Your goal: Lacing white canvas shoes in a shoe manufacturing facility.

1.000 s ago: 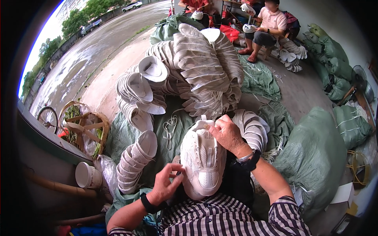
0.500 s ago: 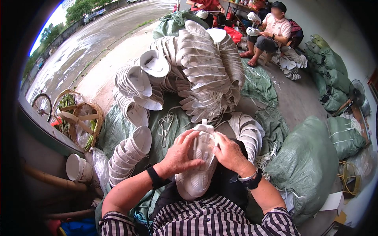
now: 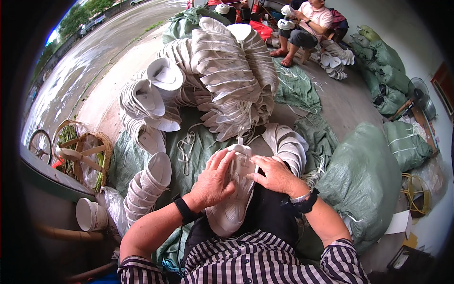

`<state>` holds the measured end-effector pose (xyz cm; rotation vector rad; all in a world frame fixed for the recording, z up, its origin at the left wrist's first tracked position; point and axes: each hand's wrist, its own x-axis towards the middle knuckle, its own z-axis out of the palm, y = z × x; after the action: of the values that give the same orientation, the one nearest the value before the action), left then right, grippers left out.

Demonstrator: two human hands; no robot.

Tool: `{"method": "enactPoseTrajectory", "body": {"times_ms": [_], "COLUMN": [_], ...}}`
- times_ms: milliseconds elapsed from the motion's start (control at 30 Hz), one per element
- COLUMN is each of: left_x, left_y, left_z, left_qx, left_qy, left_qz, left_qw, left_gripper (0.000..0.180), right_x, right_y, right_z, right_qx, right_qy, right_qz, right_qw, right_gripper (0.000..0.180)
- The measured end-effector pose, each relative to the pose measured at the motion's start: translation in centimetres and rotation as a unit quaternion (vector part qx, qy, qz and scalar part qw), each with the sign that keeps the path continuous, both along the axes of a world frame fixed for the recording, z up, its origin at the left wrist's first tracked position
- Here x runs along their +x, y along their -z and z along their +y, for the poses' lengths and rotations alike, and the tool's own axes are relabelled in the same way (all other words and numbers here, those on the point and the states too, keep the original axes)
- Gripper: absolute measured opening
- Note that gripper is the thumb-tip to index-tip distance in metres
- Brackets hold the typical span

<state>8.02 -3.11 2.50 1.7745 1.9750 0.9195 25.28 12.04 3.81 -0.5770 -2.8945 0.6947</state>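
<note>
A white shoe upper point(image 3: 230, 208) lies on my lap, rounded toe toward me and its tongue and heel loop pointing away. Along its left side my left hand point(image 3: 213, 181) grips it, fingers stretched toward the far end and thumb over the top. My right hand point(image 3: 275, 174) holds the right edge near the tongue, its thumb and fingertips at the opening. The underside of the upper is hidden. Close by on the left leans a nested stack of white uppers point(image 3: 147, 189); another stack point(image 3: 286, 146) curves just beyond my right hand.
A large heap of nested white uppers point(image 3: 231, 71) rises ahead on green sheeting point(image 3: 170, 156). Bulky green sacks point(image 3: 366, 189) stand at right. A white bucket point(image 3: 91, 214) and wicker basket point(image 3: 106, 156) are at left. A seated person point(image 3: 312, 19) handles white pieces in the back.
My view has shifted, so the surroundings sit further left and higher. My left thumb has drawn back from the middle of the upper. My right hand has moved slightly outward along its edge.
</note>
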Motion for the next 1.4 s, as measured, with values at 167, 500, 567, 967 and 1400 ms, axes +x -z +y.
{"method": "enactPoseTrajectory", "body": {"times_ms": [167, 500, 567, 967, 1400], "left_x": [-0.5, 0.6, -0.1, 0.9, 0.9], "left_y": [1.2, 2.1, 2.1, 4.4, 2.6], "left_z": [-0.4, 0.4, -0.2, 3.3, 2.9], "left_qx": [-0.002, 0.08, 0.085, 0.047, -0.031], "left_qy": [-0.016, 0.002, 0.01, -0.026, 0.027], "left_qz": [-0.045, -0.183, -0.136, 0.072, -0.047], "left_qw": [0.999, 0.98, 0.987, 0.996, 0.998], "left_gripper": [0.08, 0.089, 0.084, 0.07, 0.099], "right_x": [-0.6, -0.1, -0.7, -4.4, 23.6], "right_y": [2.7, 2.4, 2.2, 3.4, 22.3], "right_z": [-0.3, -2.7, -2.9, -2.7, -4.5], "right_qx": [-0.035, 0.161, 0.125, 0.056, -0.279], "right_qy": [0.016, -0.092, -0.094, 0.061, 0.48], "right_qz": [0.126, 0.22, 0.239, 0.177, 0.03], "right_qw": [0.991, 0.958, 0.958, 0.981, 0.831], "right_gripper": [0.048, 0.039, 0.037, 0.024, 0.02]}}
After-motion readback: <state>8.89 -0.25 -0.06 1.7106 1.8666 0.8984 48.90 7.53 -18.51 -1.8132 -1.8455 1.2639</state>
